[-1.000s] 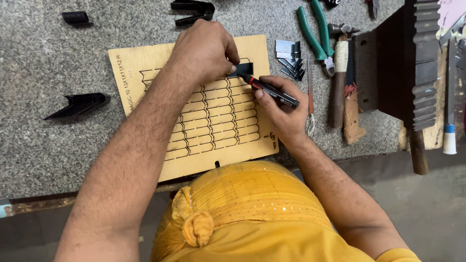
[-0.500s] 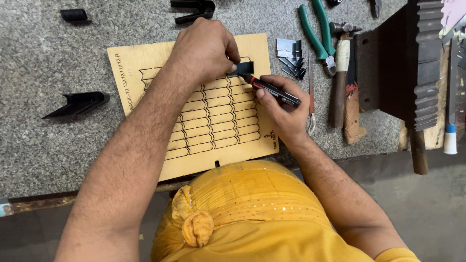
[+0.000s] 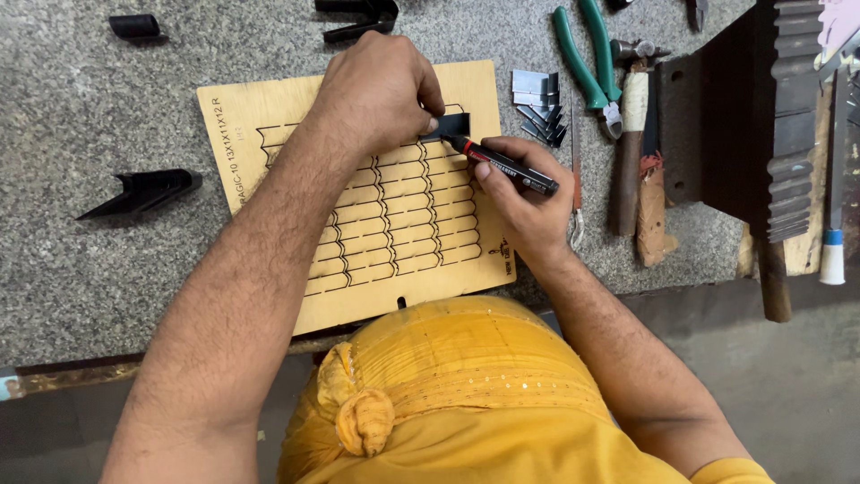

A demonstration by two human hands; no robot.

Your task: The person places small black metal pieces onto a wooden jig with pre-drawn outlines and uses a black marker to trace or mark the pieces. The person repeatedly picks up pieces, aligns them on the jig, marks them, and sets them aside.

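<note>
Your left hand pinches a small black metal strip against the slotted light plywood die board on the grey granite bench. Your right hand grips a black-and-red marker pen, its tip touching the strip just beside your left fingertips.

Black marker with red band near tip, held slanted, tip down-left against a small black strip; strip lies flat on the slotted plywood template, which rests flat on grey speckled table
</note>
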